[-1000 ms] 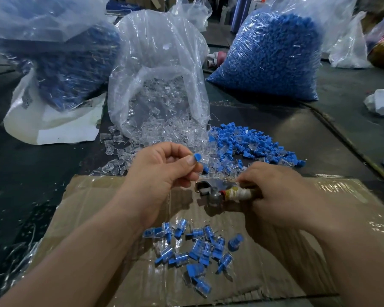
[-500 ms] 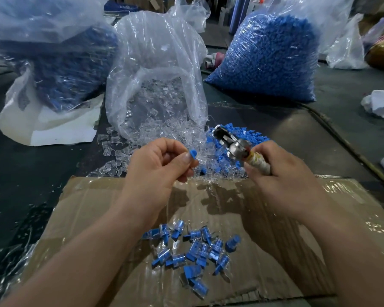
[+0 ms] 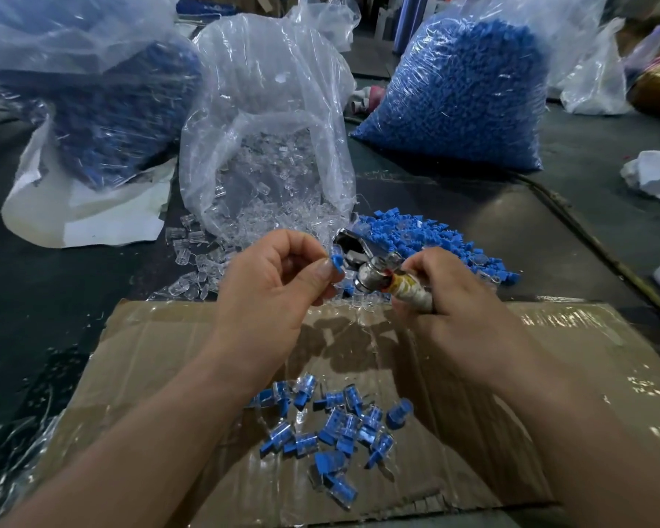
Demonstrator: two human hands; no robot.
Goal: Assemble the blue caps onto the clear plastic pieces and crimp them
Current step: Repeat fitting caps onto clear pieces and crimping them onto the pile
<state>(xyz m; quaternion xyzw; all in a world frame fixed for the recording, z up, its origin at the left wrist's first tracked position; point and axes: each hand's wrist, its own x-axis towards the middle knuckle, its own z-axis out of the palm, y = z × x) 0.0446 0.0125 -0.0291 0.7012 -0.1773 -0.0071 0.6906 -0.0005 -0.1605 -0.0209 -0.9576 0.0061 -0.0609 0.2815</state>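
My left hand (image 3: 279, 283) pinches a small blue-capped clear piece (image 3: 336, 260) between thumb and fingers. My right hand (image 3: 458, 306) grips a metal crimping tool (image 3: 374, 268) by its taped handle; its jaws point up-left, right beside the capped piece. Whether the jaws touch the piece I cannot tell. Several assembled blue-and-clear pieces (image 3: 332, 424) lie in a loose heap on the cardboard sheet (image 3: 168, 360) below my hands. Loose blue caps (image 3: 427, 238) are piled behind the tool, and loose clear pieces (image 3: 199, 261) spill from an open clear bag (image 3: 267, 120).
A full bag of blue caps (image 3: 465, 97) stands at the back right, and another bag with blue contents (image 3: 103, 108) at the back left on a white sack (image 3: 81, 219). White cloth (image 3: 656, 177) lies at the right edge. The surface around is dark.
My right hand lifted the tool off the cardboard, then brought its jaws left, close to the capped piece. My left hand stayed nearly where it was, still pinching the piece.
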